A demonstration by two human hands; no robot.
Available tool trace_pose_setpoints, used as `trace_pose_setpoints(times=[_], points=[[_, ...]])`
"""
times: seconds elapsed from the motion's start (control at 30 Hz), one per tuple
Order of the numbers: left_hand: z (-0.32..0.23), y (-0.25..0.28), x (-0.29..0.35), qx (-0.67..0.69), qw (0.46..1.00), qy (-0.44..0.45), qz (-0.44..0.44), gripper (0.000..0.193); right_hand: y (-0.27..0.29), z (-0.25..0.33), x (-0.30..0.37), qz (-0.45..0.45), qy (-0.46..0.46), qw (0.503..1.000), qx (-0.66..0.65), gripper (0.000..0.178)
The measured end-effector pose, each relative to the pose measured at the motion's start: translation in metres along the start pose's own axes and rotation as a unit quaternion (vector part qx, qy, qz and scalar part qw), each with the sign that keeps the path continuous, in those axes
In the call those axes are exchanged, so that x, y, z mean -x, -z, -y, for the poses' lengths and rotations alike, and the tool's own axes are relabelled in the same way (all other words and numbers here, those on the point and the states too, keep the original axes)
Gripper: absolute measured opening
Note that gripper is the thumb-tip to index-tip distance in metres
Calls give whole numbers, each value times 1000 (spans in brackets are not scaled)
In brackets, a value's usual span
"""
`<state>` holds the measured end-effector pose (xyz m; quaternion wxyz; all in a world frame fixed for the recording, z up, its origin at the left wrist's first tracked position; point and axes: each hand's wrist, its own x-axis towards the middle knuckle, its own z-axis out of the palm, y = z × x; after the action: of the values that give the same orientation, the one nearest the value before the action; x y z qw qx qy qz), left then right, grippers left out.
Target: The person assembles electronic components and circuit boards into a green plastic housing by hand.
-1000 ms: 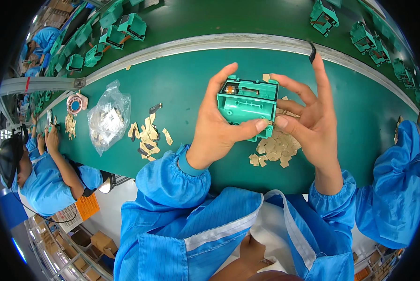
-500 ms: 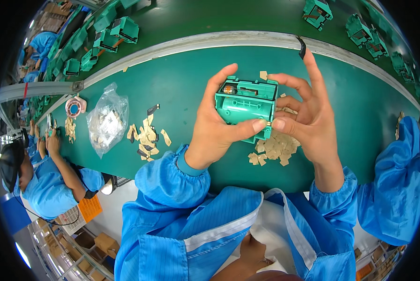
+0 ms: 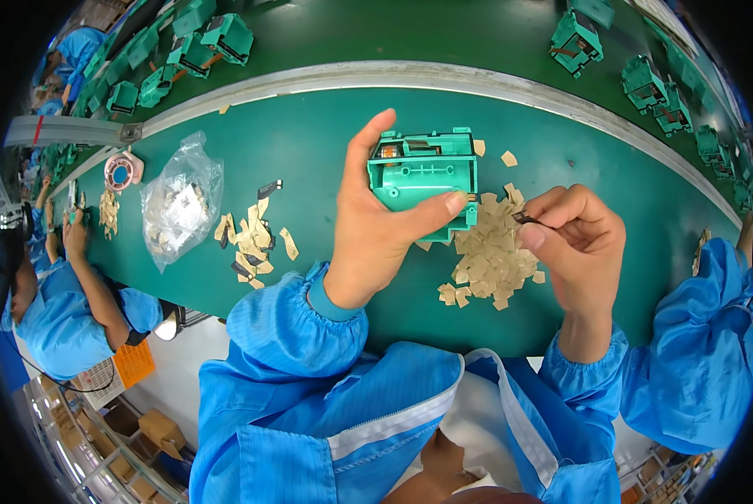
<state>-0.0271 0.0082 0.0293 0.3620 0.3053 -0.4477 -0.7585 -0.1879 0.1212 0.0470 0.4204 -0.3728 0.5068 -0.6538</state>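
My left hand grips a green plastic housing by its left side and front, the thumb pressed along its lower right edge. A copper-coloured part shows inside the housing's upper left. To the right of it, my right hand pinches a small black strip between thumb and fingertips, apart from the housing. Beneath and between the hands lies a heap of small beige paper pieces, partly hidden by the housing.
Left of my hands are beige and black strips, a clear plastic bag with small parts, and a tape roll. Beyond the pale rail stand more green housings. Co-workers in blue sit left and right.
My right hand has left the housing and moved right and down. The black strip, earlier stuck on its raised fingertip, is now pinched. My left hand has shifted slightly left with the housing.
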Motion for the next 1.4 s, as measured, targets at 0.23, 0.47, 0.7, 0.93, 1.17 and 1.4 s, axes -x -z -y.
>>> trace_pose_setpoints(times=[0.23, 0.47, 0.7, 0.93, 1.17, 1.4], points=[[1, 1, 0, 3, 1000, -12, -3, 81, -5, 10, -5, 48, -94, 994, 3, 13], [2, 5, 0, -35, 999, -22, -14, 84, -12, 21, -11, 70, -133, 987, 52, 11], [4, 9, 2, -117, 992, -46, 2, 80, -15, 28, -19, 107, -198, 968, 108, 13], [1, 11, 4, -114, 993, -38, 12, 81, -22, 34, -30, 125, -231, 951, 162, 15], [-2, 10, 4, -129, 990, -53, 8, 81, -24, 36, -36, 134, -259, 938, 187, 16], [2, 9, 6, -133, 989, -60, 10, 83, -21, 31, -33, 118, -252, 941, 194, 16]])
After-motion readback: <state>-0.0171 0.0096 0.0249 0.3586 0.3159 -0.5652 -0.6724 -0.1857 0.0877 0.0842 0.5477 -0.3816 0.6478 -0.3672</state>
